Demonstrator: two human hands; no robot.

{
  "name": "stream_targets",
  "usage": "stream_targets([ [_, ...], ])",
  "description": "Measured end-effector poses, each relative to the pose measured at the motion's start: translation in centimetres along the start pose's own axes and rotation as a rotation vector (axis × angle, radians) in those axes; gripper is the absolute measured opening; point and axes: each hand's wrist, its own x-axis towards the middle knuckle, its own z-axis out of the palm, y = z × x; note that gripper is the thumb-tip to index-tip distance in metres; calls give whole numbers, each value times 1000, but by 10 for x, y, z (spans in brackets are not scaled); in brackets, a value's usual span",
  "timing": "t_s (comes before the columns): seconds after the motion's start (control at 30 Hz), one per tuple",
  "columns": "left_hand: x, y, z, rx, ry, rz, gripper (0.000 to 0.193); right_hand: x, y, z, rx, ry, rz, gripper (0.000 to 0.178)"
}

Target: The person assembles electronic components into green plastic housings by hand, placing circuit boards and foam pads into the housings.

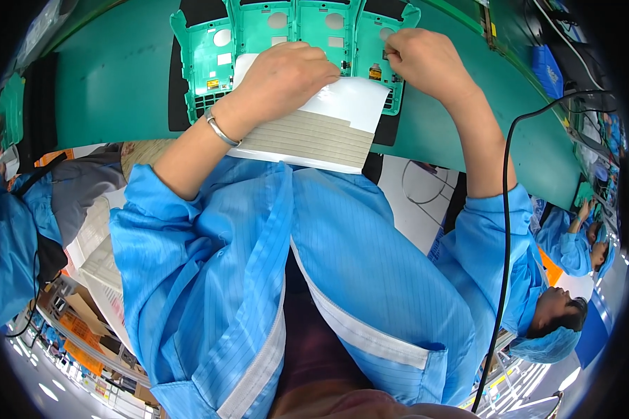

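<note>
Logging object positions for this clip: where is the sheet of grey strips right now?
In the head view, the sheet of grey strips is above centre, beneath the left hand, its upper part overlapping the green plastic parts.

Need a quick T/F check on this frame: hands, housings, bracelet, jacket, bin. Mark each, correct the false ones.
1. The right hand is at the rightmost green plastic housing. True.
2. The left hand is at the white sheet with grey strips. True.
3. The silver bracelet is on the right wrist. False: it is on the left wrist.
4. The wearer's jacket is orange. False: it is blue.
5. The blue bin is at the picture's upper right. True.
</note>
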Motion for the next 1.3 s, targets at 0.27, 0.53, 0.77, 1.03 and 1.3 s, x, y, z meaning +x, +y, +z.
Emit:
stream_targets([
  [0.27, -1, 2, -2, 3, -9, 0, 10, 0, -8, 0, -86, -24, 49, 8],
  [0.53, -3, 1, 0, -11, 1, -11, 9, -31, -20, -12, 269, 176, 154, 12],
  [0.77, -1, -8, 4, 18, 49, 27, 8, -50, -87, 4, 327, 87, 0, 6],
  [1.03, -5, -7, 8, 2, 75, 2, 8, -50, -98, 15, 106, 112, -75, 5],
  [1.3, -29, -5, -17, 134, 0, -88, 13, -18, -77, -1, 608, 110, 99, 6],
])
